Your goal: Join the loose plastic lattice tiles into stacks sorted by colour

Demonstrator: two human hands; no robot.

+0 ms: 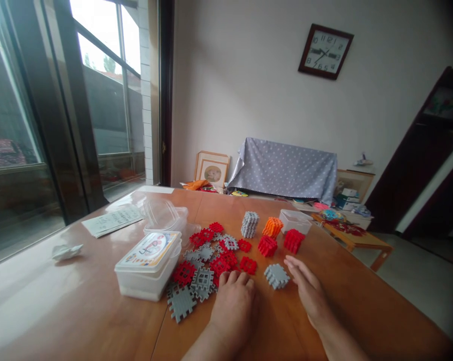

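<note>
My left hand (234, 301) lies at the right edge of a loose pile of toothed plastic building tiles. Its fingers are bent and closed, with the tips hidden, against the red tiles (223, 261); what they hold, if anything, cannot be made out. My right hand (308, 292) is open, its fingers stretched out just right of a short stack of grey tiles (276, 276). Single grey tiles (182, 302) lie at the near side of the pile. A red tile (248, 264) rests beyond my left fingers.
Behind stand a tall grey stack (250, 224), an orange stack (273, 226) and two red stacks (267, 246). A lidded plastic box (146, 281) is left of the pile. Clear containers (296, 220), papers (111, 220) and a crumpled wrapper (66, 251) share the wooden table (98, 326).
</note>
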